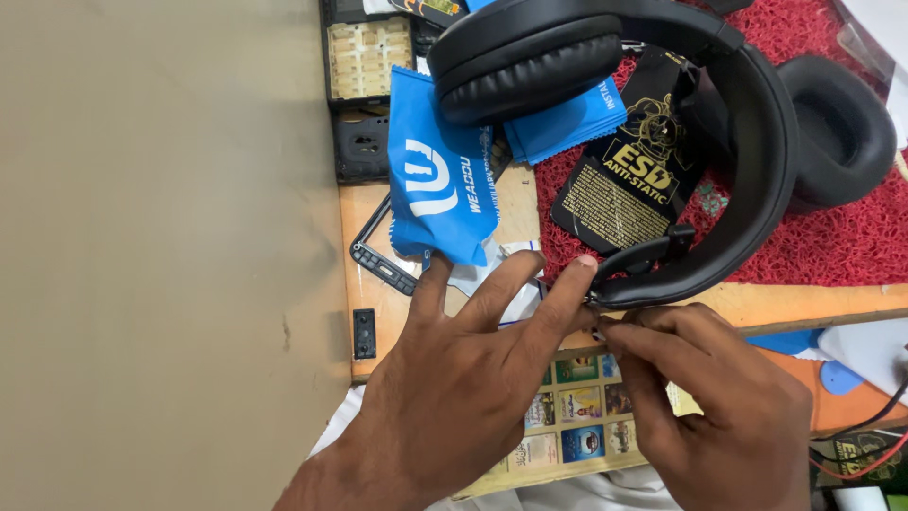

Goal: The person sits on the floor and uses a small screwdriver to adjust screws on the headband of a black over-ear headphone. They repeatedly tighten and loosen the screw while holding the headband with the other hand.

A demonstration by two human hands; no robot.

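Both hands sit lowest in frame. Left hand (463,378): fingers spread wide, index tip pressed against the hinge end of the black headphones (662,123), steadying it; nothing gripped. Right hand (719,397): fingers pinched together at the same hinge, apparently on a small part, too small to identify. Headphones lie centre to upper right, partly on a red mat (832,246), band end overhanging the bench (813,303) edge, probably for access. Blue cloth pouch (440,189) left of the headband.
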